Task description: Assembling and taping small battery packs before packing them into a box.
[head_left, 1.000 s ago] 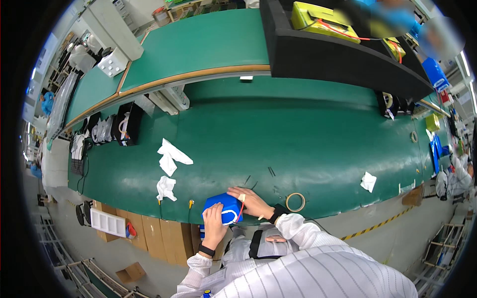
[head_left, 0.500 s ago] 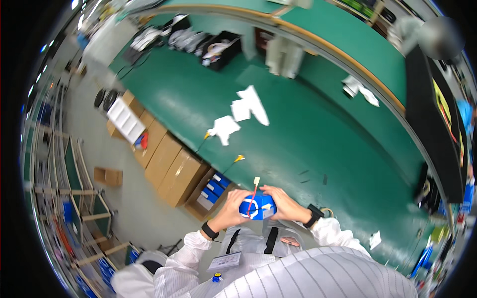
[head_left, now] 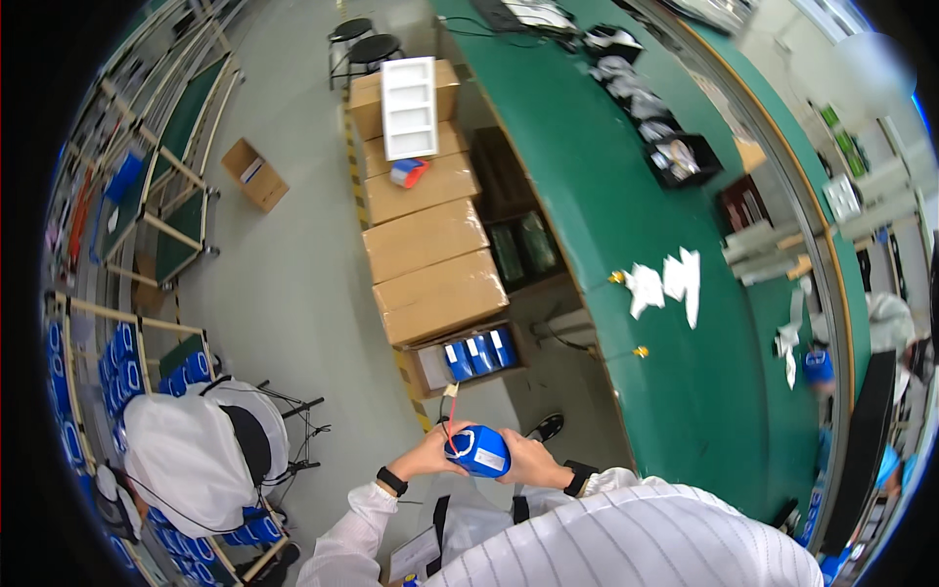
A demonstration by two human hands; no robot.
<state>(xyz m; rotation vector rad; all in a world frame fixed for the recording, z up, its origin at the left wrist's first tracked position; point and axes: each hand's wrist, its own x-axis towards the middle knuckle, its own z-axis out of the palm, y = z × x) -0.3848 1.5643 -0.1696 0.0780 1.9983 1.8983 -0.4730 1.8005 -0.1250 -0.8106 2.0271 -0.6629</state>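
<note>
Ahead of the left hand (head_left: 427, 456) and right hand (head_left: 524, 460), the floor (head_left: 293, 293) lies open to the left. A row of cardboard boxes (head_left: 430, 245) stands straight ahead against the near edge of the green bench (head_left: 626, 186), the closest being an open box of blue packs (head_left: 474, 354). The bench closes off the right side; white paper scraps (head_left: 665, 284) lie near its near edge, and black trays (head_left: 680, 157) crowd its far edge. To the lower left, a person in white (head_left: 201, 450) sits beside blue-stocked racks (head_left: 83, 391).
</note>
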